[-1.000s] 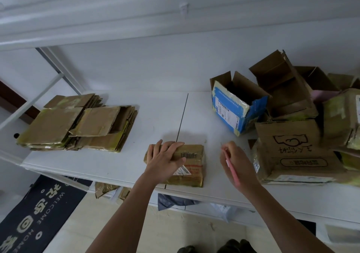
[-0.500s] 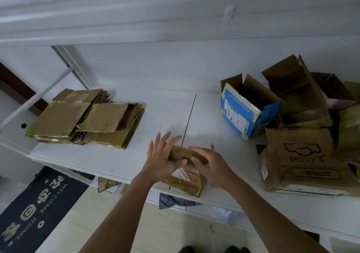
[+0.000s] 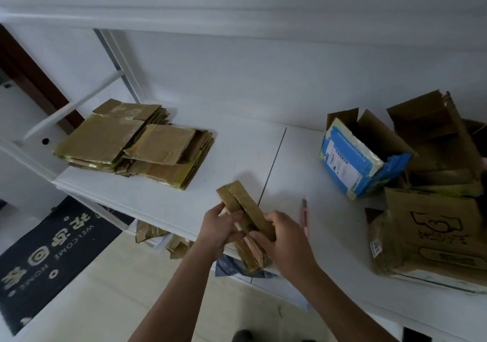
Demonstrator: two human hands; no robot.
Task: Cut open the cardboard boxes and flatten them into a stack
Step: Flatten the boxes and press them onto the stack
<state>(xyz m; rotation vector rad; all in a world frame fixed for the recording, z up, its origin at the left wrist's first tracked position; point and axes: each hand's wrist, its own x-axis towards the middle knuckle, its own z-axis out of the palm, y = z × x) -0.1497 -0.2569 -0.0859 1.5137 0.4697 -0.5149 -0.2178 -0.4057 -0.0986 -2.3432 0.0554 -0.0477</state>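
From my remote view: a white bench (image 3: 163, 199) in two panels, joined by a dark seam (image 3: 272, 165) running from its back edge toward its front edge. Behind it stands a plain white wall (image 3: 237, 78), and a white shelf (image 3: 210, 7) overhangs it above. At the bench's left end, white metal frame bars (image 3: 79, 101) slant against a dark brown strip (image 3: 29, 78). Below the front-left corner, a pale floor (image 3: 110, 289) carries a dark doormat (image 3: 47, 252) printed "WELCOME HOME". Cardboard scraps (image 3: 158, 239) lie under the front edge. Lighting is soft, even and cool.
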